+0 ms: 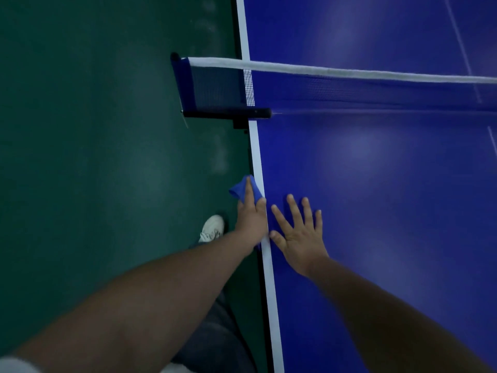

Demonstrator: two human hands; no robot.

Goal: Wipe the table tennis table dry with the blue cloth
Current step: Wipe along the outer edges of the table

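1. At the left side edge of the blue counter (376, 211), just short of the net, the left hand (250, 219) holds the blue cloth (240, 189) against the rim.
2. One of the left hand's fingers (250, 193) lies straight along the cloth and another curls onto the white side line (265, 265); the thumb is hidden.
3. Most of the cloth bunches out past the fingertips and hangs off the edge over the green floor (94, 157); only its right side touches the white line.
4. The right hand (298, 232) lies flat on the blue surface just beside the left hand, palm down, fingers spread wide and holding nothing; its thumb reaches the white line.
5. Beyond both hands the net (349, 90) crosses the counter, with a white band along its top, and its dark clamp (228, 113) sticks out over the side.
6. Below the left forearm are a white shoe (212, 227) on the floor and dark trousers (215, 332).
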